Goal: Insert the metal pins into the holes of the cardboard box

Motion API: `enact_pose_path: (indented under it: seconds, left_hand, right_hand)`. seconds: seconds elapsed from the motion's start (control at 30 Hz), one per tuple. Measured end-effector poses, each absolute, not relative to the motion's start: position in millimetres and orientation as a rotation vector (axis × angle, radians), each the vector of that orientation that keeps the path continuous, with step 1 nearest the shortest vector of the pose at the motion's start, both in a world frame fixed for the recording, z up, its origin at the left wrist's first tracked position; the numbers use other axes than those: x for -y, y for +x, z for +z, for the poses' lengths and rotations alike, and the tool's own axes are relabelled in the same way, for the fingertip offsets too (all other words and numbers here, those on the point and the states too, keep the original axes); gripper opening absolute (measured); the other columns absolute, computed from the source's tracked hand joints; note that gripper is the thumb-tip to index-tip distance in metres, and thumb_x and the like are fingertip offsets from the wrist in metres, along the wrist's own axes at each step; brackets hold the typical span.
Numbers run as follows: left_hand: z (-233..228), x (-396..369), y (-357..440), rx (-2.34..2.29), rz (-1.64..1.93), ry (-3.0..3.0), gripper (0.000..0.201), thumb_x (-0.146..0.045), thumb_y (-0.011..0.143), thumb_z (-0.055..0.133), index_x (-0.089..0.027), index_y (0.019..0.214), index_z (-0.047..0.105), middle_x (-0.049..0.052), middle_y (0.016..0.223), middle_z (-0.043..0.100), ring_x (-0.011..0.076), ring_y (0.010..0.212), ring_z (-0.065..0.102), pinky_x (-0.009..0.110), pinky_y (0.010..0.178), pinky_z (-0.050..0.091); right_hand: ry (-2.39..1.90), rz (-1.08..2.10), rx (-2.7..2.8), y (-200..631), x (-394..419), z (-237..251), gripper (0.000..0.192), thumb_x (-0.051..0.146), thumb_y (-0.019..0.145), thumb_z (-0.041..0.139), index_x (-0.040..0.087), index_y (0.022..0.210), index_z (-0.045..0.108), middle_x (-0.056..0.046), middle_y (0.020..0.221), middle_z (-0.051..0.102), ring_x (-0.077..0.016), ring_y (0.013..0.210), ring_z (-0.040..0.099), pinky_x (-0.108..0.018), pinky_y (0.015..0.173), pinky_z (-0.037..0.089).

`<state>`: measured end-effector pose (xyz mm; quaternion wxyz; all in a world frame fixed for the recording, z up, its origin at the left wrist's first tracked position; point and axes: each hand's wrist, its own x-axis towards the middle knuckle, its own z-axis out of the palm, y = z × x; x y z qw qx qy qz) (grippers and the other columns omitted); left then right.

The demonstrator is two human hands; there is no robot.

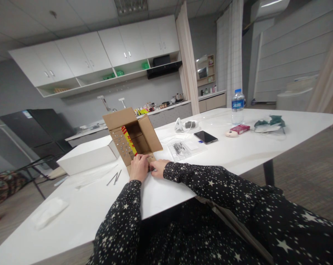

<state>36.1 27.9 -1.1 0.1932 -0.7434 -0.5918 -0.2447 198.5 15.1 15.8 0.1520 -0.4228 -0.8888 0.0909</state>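
Black star-print sleeves (119, 217) lead toward the cardboard box (118, 138), which stands open on the white table (158, 195) at the wearer's eleven o'clock. Left hand (139, 167) and right hand (158, 168) meet at its near lower edge, fingers bent; whether they clamp anything, I cannot tell. From the box, two thin rods (117, 177) lie at seven o'clock, a phone (206, 137) at three.

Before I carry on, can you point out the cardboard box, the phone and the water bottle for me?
Cardboard box (150, 133): head view, on its raised right-hand flap.
Phone (206, 136): head view, middle of its dark screen.
Water bottle (237, 104): head view, on its blue label.
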Motion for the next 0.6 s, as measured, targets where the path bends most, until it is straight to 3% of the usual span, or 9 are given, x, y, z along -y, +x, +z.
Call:
enact_pose_path:
  seconds: [0.27,0.6]
  left_hand:
    - [4.9,-22.2,42.1,1.591,-0.705,-2.029,0.033,-0.02,0.088,0.038,-0.02,0.112,0.059,0.01,0.105,0.055,0.0204,0.091,0.057,0.036,0.084,0.043]
    - [8.7,-17.4,45.3,1.714,-0.581,-1.936,0.03,-0.03,0.09,0.036,-0.02,0.099,0.062,0.01,0.101,0.061,0.0242,0.097,0.055,0.038,0.082,0.04]
  right_hand:
    - [-1.262,0.266,2.537,197.7,-11.3,18.8,0.029,0.035,0.074,0.052,0.025,0.099,0.065,-0.007,0.096,0.068,-0.0248,0.088,0.064,-0.032,0.068,0.049]
    - [-1.217,0.289,2.559,199.8,-12.6,19.0,0.03,0.035,0.075,0.052,0.025,0.1,0.064,-0.007,0.098,0.067,-0.0254,0.09,0.063,-0.034,0.071,0.049]
